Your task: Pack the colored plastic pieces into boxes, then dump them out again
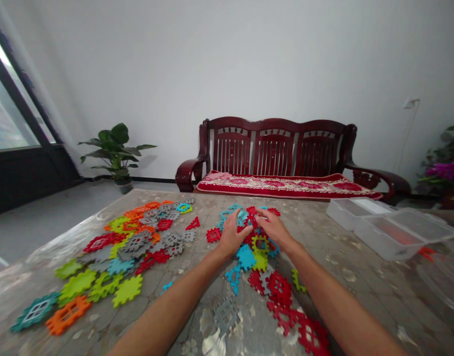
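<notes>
Left hand (232,233) and right hand (272,227), fingers open and spread, resting on a heap of red and teal interlocking plastic pieces (251,220) mid-table. More pieces (138,242) spread leftward across a mottled tabletop (316,267). Two clear plastic bins (388,230) near the right edge, something red (395,232) inside the nearer. Dark wooden bench (275,148) beyond.

**Both hands forward, palms down**

Left hand (232,233) and right hand (273,228) sit mid-view, fingers spread, fingertips nearly meeting. Left forearm (175,302) and right forearm (333,299) are bare, angling inward from the bottom corners. Wrists low.
</notes>
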Demonstrator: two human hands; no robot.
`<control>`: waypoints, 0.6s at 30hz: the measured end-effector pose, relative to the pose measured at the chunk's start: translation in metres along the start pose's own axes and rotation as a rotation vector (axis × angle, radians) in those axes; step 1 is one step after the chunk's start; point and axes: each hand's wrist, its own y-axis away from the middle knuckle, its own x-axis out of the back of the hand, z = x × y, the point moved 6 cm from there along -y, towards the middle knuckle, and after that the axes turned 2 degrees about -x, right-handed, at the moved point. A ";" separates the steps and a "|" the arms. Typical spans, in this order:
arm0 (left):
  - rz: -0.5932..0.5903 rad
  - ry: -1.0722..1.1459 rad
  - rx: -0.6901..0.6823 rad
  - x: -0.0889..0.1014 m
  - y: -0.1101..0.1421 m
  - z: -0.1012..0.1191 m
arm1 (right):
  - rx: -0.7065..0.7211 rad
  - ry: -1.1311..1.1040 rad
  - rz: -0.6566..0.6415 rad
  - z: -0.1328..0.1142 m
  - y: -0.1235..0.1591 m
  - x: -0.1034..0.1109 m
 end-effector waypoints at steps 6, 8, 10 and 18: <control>-0.271 -0.156 -0.272 -0.004 0.071 0.010 | -0.046 -0.058 -0.298 0.051 0.048 0.039; -0.378 -0.213 -0.407 -0.016 0.103 0.019 | 0.022 0.030 -0.452 0.064 0.077 0.051; -0.420 -0.249 -0.493 -0.026 0.124 0.028 | 0.046 0.138 -0.565 0.074 0.104 0.060; -0.414 -0.317 -0.503 -0.047 0.123 0.049 | 0.007 0.303 -0.736 0.063 0.164 0.048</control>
